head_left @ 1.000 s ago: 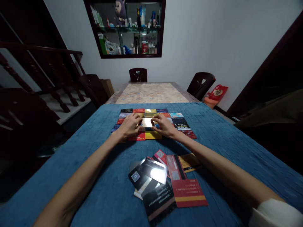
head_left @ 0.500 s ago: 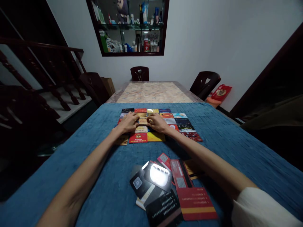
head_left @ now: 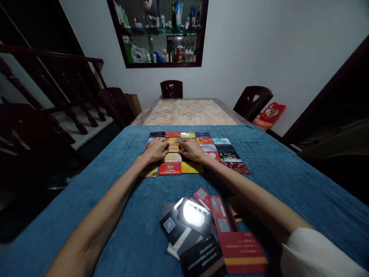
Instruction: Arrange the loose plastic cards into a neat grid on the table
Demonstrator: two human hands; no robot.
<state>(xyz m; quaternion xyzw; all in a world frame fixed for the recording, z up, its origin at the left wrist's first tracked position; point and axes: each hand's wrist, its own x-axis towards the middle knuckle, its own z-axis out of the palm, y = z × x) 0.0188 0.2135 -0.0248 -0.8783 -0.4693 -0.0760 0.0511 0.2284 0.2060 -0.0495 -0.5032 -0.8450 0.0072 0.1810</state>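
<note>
My left hand (head_left: pixel 156 149) and my right hand (head_left: pixel 190 149) reach forward to a gold plastic card (head_left: pixel 173 148) within a grid of cards laid edge to edge. Fingers of the left hand are closed at the card's left edge; those of the right are closed at its right edge. The card lies flat between them. Below it lie a pale card (head_left: pixel 173 157), a red card (head_left: pixel 170 168) and a yellow card (head_left: pixel 191 167). Another gold card (head_left: pixel 173 141) is just above. Both hands cover parts of neighbouring cards.
Nearer to me, a loose overlapping pile holds black cards (head_left: pixel 201 257), a shiny grey card (head_left: pixel 194 217) and red cards (head_left: pixel 243 252). A blue cloth (head_left: pixel 123 227) covers the near table. Behind stand a patterned table top (head_left: pixel 187 111) and dark chairs (head_left: pixel 171 90).
The view has shifted slightly, moving the table and cards a little to the right in the picture. Both hands stay at the gold card, with very little movement.
</note>
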